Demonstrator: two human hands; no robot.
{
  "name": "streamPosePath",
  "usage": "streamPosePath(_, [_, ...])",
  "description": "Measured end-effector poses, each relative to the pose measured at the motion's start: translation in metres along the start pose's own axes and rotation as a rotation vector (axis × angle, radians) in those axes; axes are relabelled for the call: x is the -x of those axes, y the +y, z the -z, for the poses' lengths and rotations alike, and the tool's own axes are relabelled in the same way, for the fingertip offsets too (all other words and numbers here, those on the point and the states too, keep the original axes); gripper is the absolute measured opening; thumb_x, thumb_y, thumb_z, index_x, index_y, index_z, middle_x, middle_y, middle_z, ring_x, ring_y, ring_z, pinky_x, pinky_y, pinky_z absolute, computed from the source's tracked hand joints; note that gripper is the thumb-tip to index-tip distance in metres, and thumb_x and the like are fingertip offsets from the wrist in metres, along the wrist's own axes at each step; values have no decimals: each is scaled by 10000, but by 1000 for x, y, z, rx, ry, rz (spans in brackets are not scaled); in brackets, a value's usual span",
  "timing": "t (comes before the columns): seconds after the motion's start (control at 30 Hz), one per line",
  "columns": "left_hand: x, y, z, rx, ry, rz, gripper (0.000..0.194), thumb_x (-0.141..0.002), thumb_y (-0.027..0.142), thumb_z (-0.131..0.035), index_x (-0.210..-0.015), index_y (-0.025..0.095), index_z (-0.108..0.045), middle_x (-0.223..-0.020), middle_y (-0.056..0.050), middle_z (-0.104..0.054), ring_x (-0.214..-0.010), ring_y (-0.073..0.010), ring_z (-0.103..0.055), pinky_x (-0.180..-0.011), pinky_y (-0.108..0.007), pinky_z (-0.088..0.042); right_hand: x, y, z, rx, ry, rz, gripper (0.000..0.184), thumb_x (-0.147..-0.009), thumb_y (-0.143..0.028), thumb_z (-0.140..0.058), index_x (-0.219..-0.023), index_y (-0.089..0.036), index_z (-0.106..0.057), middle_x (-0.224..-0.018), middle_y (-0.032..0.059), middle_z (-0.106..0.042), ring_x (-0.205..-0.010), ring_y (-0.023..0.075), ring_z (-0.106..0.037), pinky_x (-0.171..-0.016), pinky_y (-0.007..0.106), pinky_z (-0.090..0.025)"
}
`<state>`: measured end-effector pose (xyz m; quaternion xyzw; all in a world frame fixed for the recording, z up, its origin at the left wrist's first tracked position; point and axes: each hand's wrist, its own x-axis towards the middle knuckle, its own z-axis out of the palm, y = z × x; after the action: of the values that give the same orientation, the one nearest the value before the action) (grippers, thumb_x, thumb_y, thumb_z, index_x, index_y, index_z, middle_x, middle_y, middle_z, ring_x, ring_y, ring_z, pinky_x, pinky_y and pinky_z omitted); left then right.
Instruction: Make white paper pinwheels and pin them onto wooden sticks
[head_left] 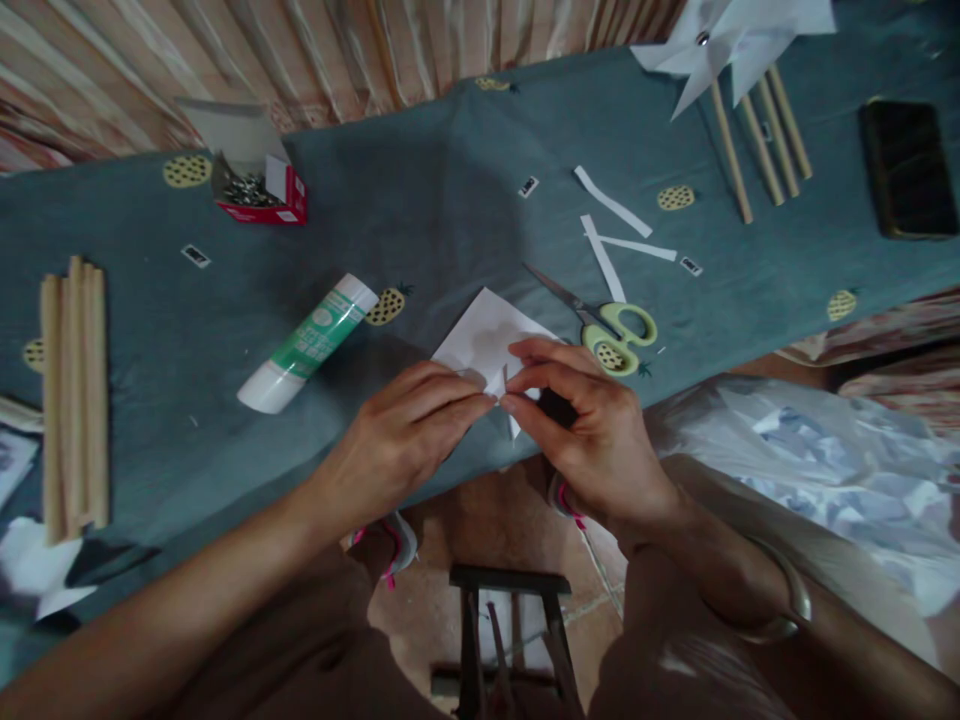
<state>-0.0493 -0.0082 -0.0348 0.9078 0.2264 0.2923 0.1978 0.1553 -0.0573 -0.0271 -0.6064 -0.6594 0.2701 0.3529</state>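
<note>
Near the table's front edge, my left hand (416,420) and my right hand (589,420) meet over a white sheet of paper (484,325). The fingertips of both hands pinch a small folded bit of this paper between them. Part of the sheet is hidden under my fingers. Just beyond my right hand lie scissors with light green handles (619,335), their blades pointing up and left. A green and white glue stick (311,343) lies on its side to the left of my left hand.
Paper strips (604,260) lie behind the scissors. A red box of metal pins (262,190) stands open at back left. Wooden sticks (75,400) lie far left; white paper pinwheels (739,45) and a phone (909,168) are at right. A plastic bag (810,450) hangs beside the table.
</note>
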Motion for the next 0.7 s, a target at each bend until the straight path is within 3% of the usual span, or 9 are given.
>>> streamPosePath(0.47, [-1,-4,-1,93,-16,109,244,-948,156,-560,-1145,241,-678,-1106,-80,-707,-1002,-181,-680,-835,-328,-597,4,3,1,-9,13,-11,70,-881,-210,-643,-912,-247,-692,-1287,60,-654,-1213,248,-620,-1067,480,-505])
streamPosePath(0.7, [-2,-4,0,82,-29,102,214,-958,164,-551,-1119,244,-667,-1099,-77,-695,-993,-167,-671,-832,-315,-588,5,4,1,28,22,66,132,-906,-203,-612,-987,-255,-702,-1292,73,-641,-1232,256,-603,-1067,492,-509])
